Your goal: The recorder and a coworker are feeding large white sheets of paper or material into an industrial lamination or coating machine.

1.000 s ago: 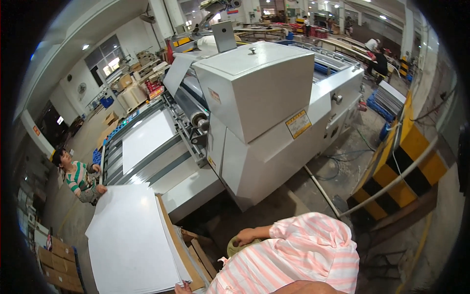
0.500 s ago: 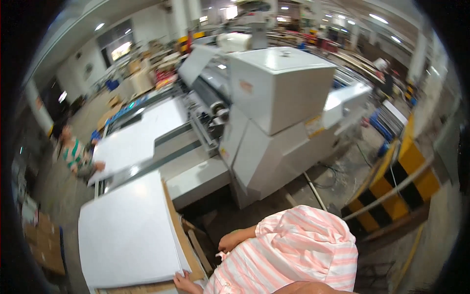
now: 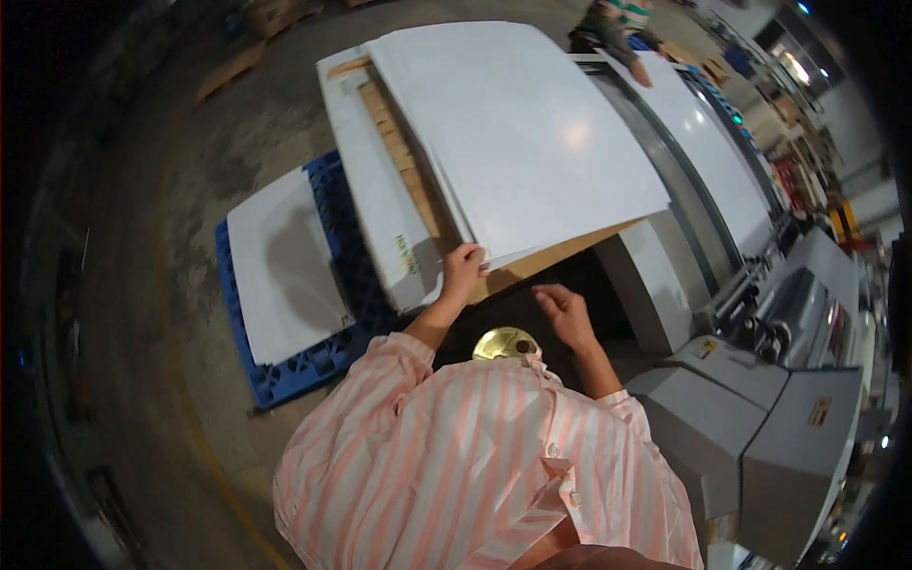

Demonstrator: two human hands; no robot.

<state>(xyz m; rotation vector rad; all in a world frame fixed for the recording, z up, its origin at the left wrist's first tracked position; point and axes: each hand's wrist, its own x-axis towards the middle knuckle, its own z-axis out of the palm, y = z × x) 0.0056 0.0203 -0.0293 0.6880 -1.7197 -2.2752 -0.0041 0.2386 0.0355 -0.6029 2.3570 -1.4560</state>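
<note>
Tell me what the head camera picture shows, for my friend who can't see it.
A person in a pink-and-white striped shirt touches the near corner of a big stack of white sheets with the left hand, while the open right hand hovers beside it. A grey machine stands at right, and a blue pallet lies left.

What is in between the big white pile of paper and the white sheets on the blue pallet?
In the head view, a long white board and a strip of wooden pallet lie between the white paper stack and the sheets on the blue pallet.

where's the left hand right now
In the head view, the left hand is at centre, on the near corner of the white sheet stack, left of the open right hand.
</note>
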